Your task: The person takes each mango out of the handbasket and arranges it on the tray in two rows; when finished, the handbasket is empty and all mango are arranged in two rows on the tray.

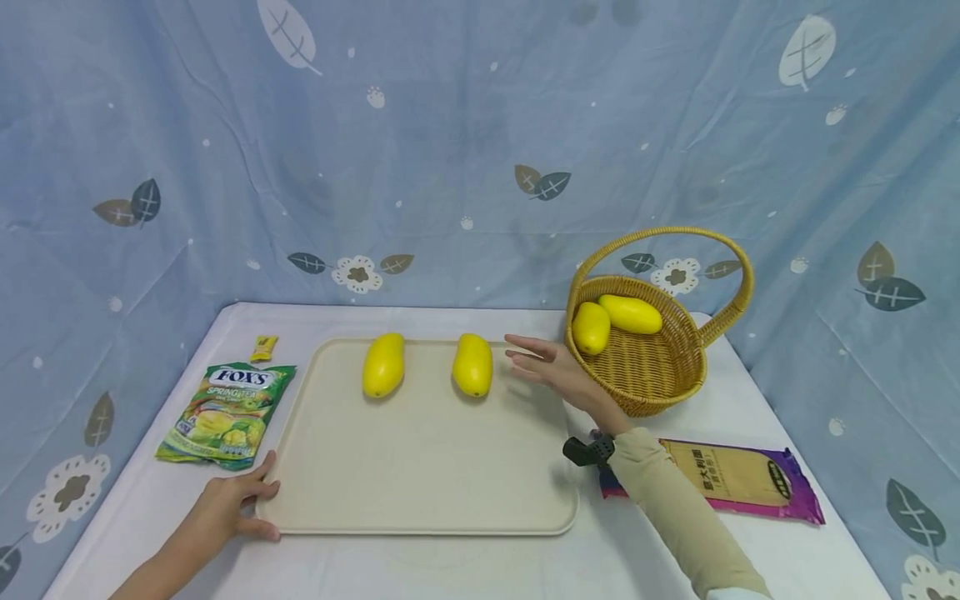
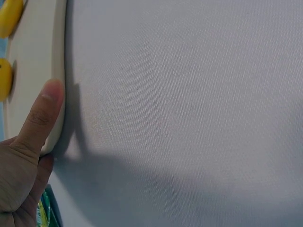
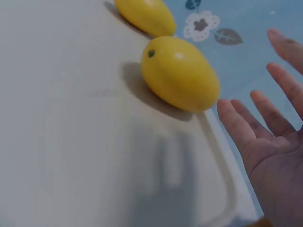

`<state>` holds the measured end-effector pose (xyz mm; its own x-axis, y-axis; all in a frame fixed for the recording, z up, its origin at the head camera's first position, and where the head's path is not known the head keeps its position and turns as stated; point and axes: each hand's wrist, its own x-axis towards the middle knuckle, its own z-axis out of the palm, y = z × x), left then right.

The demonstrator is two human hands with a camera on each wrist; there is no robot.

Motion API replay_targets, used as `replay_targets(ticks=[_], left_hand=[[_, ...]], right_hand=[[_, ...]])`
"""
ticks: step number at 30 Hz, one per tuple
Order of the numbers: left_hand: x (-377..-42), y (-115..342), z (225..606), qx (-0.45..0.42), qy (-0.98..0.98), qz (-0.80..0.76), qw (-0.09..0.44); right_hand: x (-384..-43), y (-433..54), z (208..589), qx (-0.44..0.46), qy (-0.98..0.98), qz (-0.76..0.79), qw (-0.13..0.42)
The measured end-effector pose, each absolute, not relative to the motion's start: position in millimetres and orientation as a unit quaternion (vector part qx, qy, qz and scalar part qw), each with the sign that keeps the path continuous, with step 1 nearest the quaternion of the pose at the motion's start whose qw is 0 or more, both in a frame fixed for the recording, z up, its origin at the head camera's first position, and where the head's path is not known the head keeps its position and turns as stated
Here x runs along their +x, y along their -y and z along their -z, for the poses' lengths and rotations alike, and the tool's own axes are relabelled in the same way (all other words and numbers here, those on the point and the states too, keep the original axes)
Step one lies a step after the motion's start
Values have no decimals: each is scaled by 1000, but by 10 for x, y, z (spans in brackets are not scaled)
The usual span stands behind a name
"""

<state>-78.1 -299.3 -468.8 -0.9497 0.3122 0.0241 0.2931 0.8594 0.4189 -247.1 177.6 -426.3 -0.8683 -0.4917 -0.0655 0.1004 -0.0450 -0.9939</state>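
**Right hand open beside the mango, left hand steadying the tray**

Your right hand (image 1: 551, 369) hovers with fingers straight and spread, holding nothing, just to the right of the nearer mango (image 1: 472, 365) and not touching it. That mango lies on the beige tray (image 1: 420, 467), close to its far edge, with a second mango (image 1: 383, 364) a little apart to its left (both lie lengthwise, pointing away from you). In the right wrist view the mango sits near the tray's rim, your fingertips (image 3: 227, 111) close beside it.

Your left hand (image 1: 228, 507) grips the tray's near-left corner, with the thumb (image 2: 42, 113) laid along the rim and the fingers curled at the edge.

To the right stands a wicker basket (image 1: 660, 367) with two more mangoes (image 1: 615, 321) inside. A purple packet (image 1: 738, 479) lies in front of it, partly under your sleeve. Left of the tray lie a green sweets bag (image 1: 228, 411) and a small yellow wrapper (image 1: 264, 347), all on the white table (image 1: 450, 567).
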Motion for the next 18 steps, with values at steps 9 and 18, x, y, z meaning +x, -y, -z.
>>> replay_targets(ticks=[9, 18], left_hand=[[-787, 2992, 4673, 145, -963, -222, 38], [-779, 2997, 4682, 152, -963, -223, 23]], right_hand=[[-2305, -2203, 4007, -182, -630, 731, 189], [-2300, -2656, 3902, -210, -583, 765, 177]])
